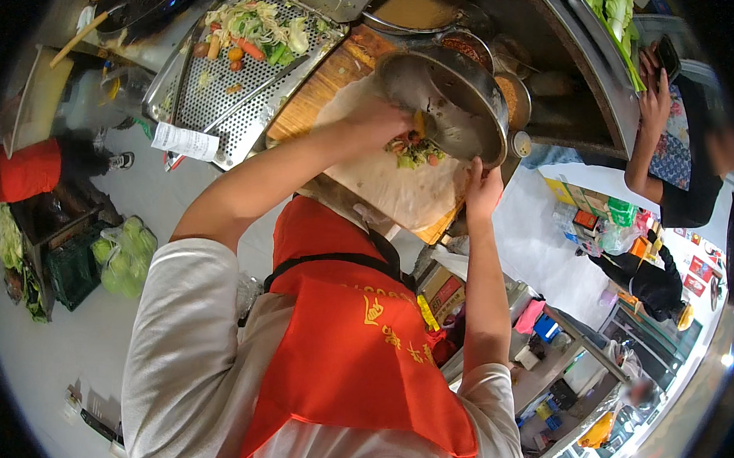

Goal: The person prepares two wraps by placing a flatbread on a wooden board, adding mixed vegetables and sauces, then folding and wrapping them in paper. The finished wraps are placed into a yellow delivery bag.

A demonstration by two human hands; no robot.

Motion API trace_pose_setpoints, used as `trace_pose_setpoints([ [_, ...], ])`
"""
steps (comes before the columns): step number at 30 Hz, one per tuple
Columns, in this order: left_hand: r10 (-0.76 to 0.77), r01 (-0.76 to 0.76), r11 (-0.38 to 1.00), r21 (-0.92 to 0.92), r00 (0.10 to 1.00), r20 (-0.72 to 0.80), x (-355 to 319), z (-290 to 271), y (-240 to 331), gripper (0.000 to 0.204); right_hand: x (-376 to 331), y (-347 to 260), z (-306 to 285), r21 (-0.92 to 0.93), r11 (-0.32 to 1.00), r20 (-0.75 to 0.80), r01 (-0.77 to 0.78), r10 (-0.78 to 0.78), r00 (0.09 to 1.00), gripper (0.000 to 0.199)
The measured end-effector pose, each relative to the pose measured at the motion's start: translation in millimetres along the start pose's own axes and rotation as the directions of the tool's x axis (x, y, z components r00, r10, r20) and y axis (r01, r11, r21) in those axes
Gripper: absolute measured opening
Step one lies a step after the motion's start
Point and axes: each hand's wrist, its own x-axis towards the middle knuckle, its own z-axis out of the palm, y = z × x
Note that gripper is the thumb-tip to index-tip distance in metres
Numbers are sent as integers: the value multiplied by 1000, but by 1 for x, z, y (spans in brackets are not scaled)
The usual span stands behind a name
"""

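While the orange apron [362, 351] is filling the near part of the view, both bare forearms are stretching away from it toward the counter. The right hand [483, 189] is gripping the near rim of a tilted steel bowl [450, 97], fingers curled over the edge, and is holding the bowl's mouth tipped down and to the left. The left hand [380, 119] is reaching into that mouth; how far its fingers are opening I cannot tell, since the hand is partly hidden against the bowl. Just beneath both hands, a small heap of chopped vegetables [415, 152] is lying on a pale flatbread [393, 185], which is spreading over a wooden board [324, 84]. The heap is sitting between the two hands, a little nearer the left one, directly under the bowl's lower lip. Farther off to the left, a perforated metal tray [225, 92] is holding more vegetables [257, 28]. At the far right, another person's hand [655, 94] is resting by a counter.
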Motion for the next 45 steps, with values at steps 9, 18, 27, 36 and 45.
trace_pose_setpoints([
  [9, -263, 264, 965, 6, 963, -54, 26, -14, 46, 15, -6, -6, 4, -95, 981, -20, 171, -173, 985, 19],
  [18, -406, 398, 913, -87, 879, -249, 39, -22, 35, 9, 3, -5, 0, -89, 988, 57, 123, -118, 991, 23],
  [27, -206, 160, 975, -151, 906, -370, 29, -31, 54, 23, 8, -15, 0, -29, 999, 32, -25, 26, 999, 21],
  [36, -223, 218, 972, 87, 974, 50, 32, -1, 32, 34, 0, -18, 1, -82, 997, 13, 0, 1, 1000, 21],
  [45, -335, 253, 942, -220, 679, -653, 63, -47, 32, 37, 12, -22, 3, -78, 997, 31, -18, 21, 999, 21],
])
